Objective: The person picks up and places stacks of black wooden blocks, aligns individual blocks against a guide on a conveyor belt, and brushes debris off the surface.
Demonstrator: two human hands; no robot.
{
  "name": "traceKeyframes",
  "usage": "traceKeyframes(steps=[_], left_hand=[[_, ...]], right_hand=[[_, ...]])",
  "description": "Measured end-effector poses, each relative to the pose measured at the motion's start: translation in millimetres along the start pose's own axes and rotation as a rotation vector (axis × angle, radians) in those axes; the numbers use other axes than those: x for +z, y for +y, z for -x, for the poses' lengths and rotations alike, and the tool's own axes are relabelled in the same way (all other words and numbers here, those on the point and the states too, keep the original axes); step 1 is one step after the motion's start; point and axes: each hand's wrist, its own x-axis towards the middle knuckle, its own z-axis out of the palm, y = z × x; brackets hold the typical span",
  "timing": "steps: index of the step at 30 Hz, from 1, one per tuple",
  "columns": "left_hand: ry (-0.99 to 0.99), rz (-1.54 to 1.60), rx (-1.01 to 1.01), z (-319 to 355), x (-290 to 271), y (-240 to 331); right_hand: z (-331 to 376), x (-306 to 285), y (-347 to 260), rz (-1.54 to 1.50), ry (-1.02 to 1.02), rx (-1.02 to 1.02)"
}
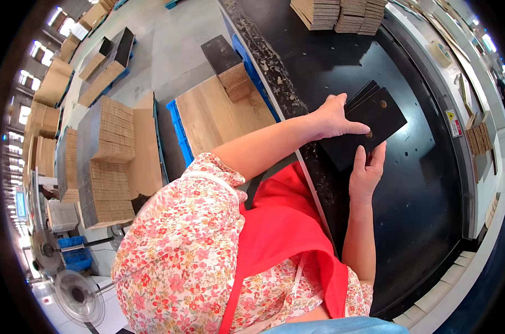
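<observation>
Several thin black rectangular boards (387, 119), slightly fanned, are tilted above the dark work surface (414, 200). The top one has brownish round spots near two of its edges. My left hand (337, 118) grips them from the left, thumb pressed on the top board beside one spot and fingers bent round the far left edge. From below, my right hand (367, 171) holds the near edge between thumb and fingers; some fingertips are hidden behind the boards. Another dark board under my left wrist blends with the surface.
Stacks of brown-edged boards (338, 15) stand at the surface's far end. A worn black edge (275, 61) runs along its left. Left of it, a wood-look board (216, 114) lies on a blue pallet, with a small stack (226, 67) on top. A fan (79, 298) stands lower left.
</observation>
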Motion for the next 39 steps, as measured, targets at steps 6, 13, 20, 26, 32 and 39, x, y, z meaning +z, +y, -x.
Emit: traceKeyframes(steps=[6, 13, 20, 26, 32, 39], left_hand=[[0.138, 0.211, 0.316, 15, -3, -13], [0.237, 0.322, 0.739, 18, 13, -51], [0.325, 0.275, 0.827, 35, 38, -71], [0.356, 0.118, 0.773, 42, 36, -81], [0.455, 0.084, 0.743, 51, 24, -74], [0.638, 0.435, 0.519, 115, -30, -116]], right_hand=[[1, 7, -2, 0.063, -0.039, -0.197], [-18, 14, -6, -0.164, -0.16, -0.115], [-1, 8, 4, -0.09, -0.192, -0.051], [1, 11, 16, -0.176, -0.172, -0.085], [-1, 9, 13, -0.076, -0.278, -0.135], [-11, 65, -13, -0.104, -0.385, -0.318]])
